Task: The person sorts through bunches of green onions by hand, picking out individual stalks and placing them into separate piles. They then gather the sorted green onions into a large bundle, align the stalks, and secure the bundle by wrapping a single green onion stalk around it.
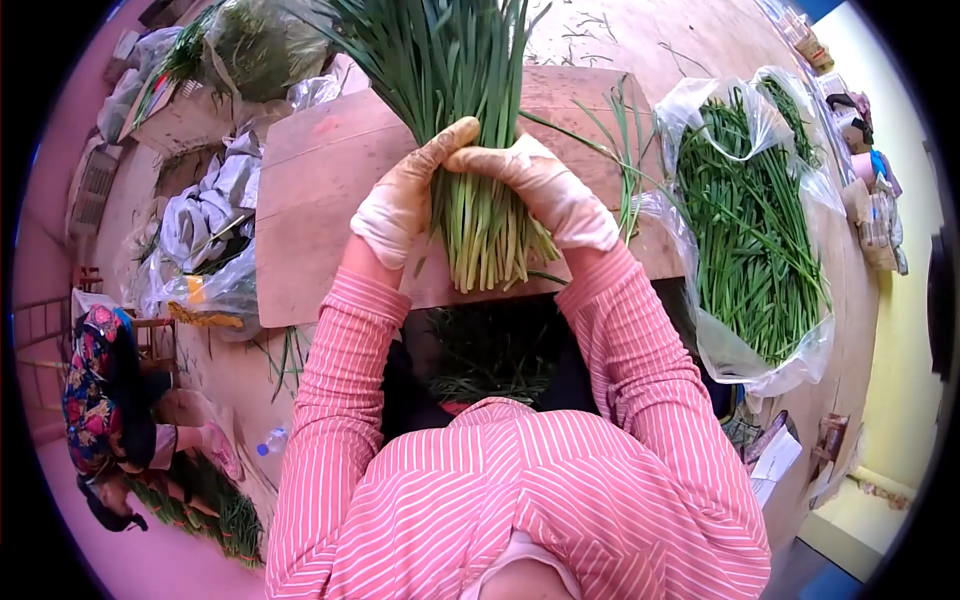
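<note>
A thick bundle of long green stalks (490, 225) is held at the top centre, its pale cut ends toward me and its leaves spreading away. My left hand (408, 190), in a whitish glove, wraps round the bundle's left side. On the right side my right hand (545, 190), gloved the same way, is closed round it too. Both thumbs meet over the front of the stalks. Beneath lies a reddish-brown board (320, 220), with a few loose green blades (628, 160) on its right part.
A clear plastic bag (760, 375) full of green stalks lies at the right. At the left are grey cloth and plastic bags (205, 225) and a cardboard box (185, 120). A person in a flowered top (100, 390) bends over more green bundles (215, 510) at the lower left.
</note>
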